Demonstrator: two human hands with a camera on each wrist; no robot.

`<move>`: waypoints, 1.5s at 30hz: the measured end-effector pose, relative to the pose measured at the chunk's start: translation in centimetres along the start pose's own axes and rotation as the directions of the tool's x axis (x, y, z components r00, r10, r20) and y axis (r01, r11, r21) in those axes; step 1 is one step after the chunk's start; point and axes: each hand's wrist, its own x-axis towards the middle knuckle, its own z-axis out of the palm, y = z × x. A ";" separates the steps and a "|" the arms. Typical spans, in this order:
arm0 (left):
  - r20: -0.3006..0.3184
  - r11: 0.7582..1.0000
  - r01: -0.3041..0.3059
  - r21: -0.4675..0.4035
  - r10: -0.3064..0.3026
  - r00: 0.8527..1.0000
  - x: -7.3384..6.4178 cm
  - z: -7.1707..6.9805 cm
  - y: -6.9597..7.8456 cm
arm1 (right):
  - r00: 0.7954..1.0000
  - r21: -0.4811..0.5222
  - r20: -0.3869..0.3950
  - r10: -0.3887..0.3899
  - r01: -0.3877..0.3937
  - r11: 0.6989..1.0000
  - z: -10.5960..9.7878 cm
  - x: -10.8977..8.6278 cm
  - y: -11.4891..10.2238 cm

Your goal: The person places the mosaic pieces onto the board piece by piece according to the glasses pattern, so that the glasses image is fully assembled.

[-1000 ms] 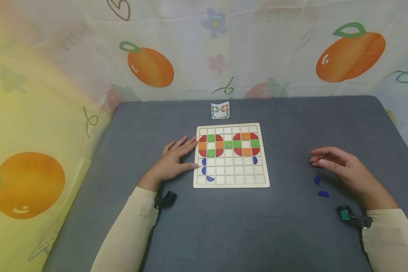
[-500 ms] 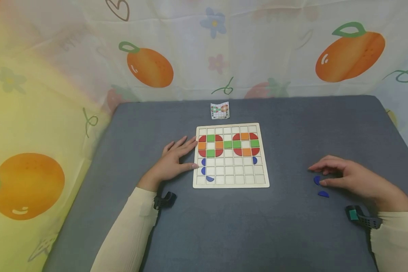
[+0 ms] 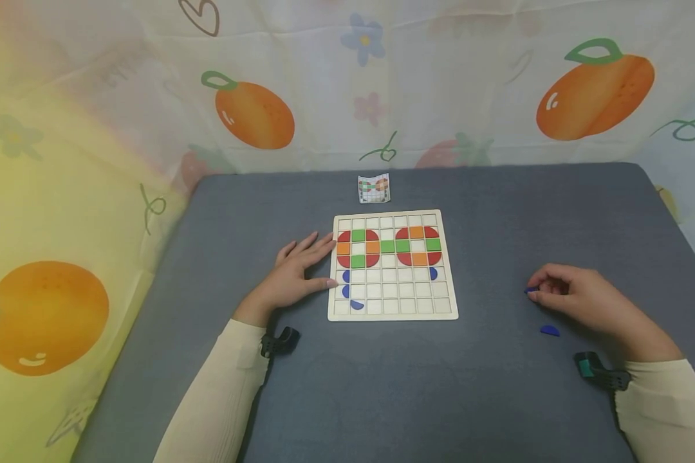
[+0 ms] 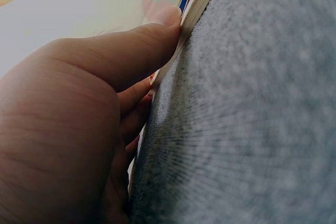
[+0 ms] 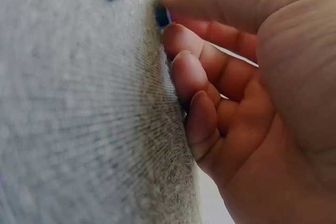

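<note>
My left hand (image 3: 293, 278) rests with spread, straight fingers against the left edge of a pale grid board (image 3: 394, 310); in the left wrist view its thumb touches the board's rim. Red, orange and green tiles form two rings on the board, joined by a green square (image 3: 387, 246). Blue half-round pieces lie in the lower left cells, and another blue half-round (image 3: 433, 274) sits near the right edge. Off to the right, my right hand (image 3: 582, 302) pinches a blue half-round piece (image 3: 531, 290) between thumb and fingers, low over the table. Most of that piece is hidden by the fingertips.
A second loose blue half-round (image 3: 550, 330) lies on the grey table just nearer than my right hand. Behind the board is a small printed card (image 3: 374, 189) showing a coloured pattern. A fruit-printed curtain (image 3: 440, 83) hangs along the table's far edge.
My right hand has come down onto the farther loose blue half-round, taken it between thumb and fingers and shifted it slightly left and away. The left hand and board have stayed put.
</note>
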 end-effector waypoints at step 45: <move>0.005 1.000 0.001 0.015 -0.001 1.000 0.1 0.0 -0.1 | 0.986 -0.096 -0.123 -0.113 0.101 0.990 0.6 0.2 0.2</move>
